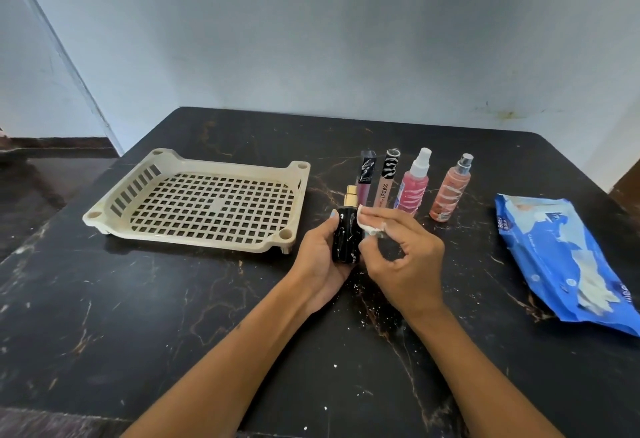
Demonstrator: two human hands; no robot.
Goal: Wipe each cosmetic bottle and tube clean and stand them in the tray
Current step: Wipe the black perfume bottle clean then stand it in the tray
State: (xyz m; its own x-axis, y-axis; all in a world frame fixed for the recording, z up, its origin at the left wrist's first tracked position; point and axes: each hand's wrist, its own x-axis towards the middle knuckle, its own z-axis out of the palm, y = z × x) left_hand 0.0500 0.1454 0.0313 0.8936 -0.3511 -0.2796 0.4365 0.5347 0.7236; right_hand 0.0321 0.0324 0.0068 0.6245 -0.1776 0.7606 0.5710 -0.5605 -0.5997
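Light: soft, even daylight, fairly bright | Shadows: faint, short ones under the tray | Glare: dull sheen on the dark table at far left | Focus: centre sharp, slight softness in the near corners | Distortion: wide-angle bowing, table edges curve

Arms: you have both forearms bare to the bottom edge of the view, with no sleeve showing on either.
Left hand: your thumbnail wears pale blue polish; you have no ring on the fingers that show.
Right hand: your fingers carry no ring that shows; the nails are turned out of sight.
Wrists: you wear no watch or band.
Left forearm: you have a small dark mark near its middle.
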